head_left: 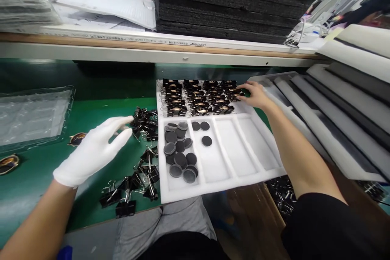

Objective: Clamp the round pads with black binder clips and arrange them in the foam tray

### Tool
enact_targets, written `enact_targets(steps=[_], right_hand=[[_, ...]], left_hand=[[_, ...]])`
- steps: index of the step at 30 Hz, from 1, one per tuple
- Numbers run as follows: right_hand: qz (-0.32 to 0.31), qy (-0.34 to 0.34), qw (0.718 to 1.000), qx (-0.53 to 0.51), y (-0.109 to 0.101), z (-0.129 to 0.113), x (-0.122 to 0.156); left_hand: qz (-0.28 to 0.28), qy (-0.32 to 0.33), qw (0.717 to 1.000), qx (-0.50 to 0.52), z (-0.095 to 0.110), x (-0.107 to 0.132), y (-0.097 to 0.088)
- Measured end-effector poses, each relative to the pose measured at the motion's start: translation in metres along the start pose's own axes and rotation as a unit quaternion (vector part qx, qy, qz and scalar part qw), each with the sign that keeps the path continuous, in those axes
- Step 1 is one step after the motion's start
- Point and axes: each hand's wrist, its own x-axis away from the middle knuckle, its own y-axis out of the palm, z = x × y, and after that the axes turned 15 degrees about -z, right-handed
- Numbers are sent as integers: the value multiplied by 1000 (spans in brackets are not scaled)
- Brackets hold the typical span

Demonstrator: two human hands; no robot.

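My left hand (93,150) wears a white glove and hovers flat, fingers stretched toward a loose heap of black binder clips (145,122) on the green mat. It holds nothing. My bare right hand (255,94) reaches to the far right of the white foam tray (243,178), fingertips resting on the clipped assemblies (199,96) packed in rows at the tray's back. Whether it grips one I cannot make out. Dark round discs (180,150) fill the tray's left front slot, with a few more in the slot beside it.
More binder clips (131,191) lie scattered near the mat's front edge. A clear plastic blister tray (32,115) sits at the left, with gold-and-black oval badges (9,163) near it. White foam trays (344,122) are stacked at the right. Black foam sheets (228,4) are piled on the shelf behind.
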Motion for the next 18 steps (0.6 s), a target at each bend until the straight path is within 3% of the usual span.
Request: enact_targets(steps=[2,4,6,8,9,11,14,15,16,18], right_hand=[[59,-42,997,-19,-9,-28,19],[51,-124,990,-46,-13,-65,47],[-79,-215,972,-50,-7,-103,80],[-220,-261,940,-23,5,-131,114],[-253,-263,931,-1,14,-138,128],[-249,-246,936,30,31,-141,147],[-240,-239,941,-8,50,-126,153],[-236,-240,941,-27,53,-121,151],[-239,-243,939,-44,53,-117,147],[-250,-243,935,-68,47,-120,140]], left_hand=[[26,1,999,-21,-4,0,-3],[58,-11,997,-54,-12,-2,-9],[96,-49,990,-91,-26,-2,-18],[144,-111,978,-105,-49,4,-30],[178,-141,969,-98,-62,10,-36],[266,-185,943,-76,-90,30,-43],[393,-231,887,-75,-124,67,-37],[405,-241,877,-91,-131,77,-31],[380,-240,886,-113,-135,85,-24],[259,-192,931,-171,-135,92,-10]])
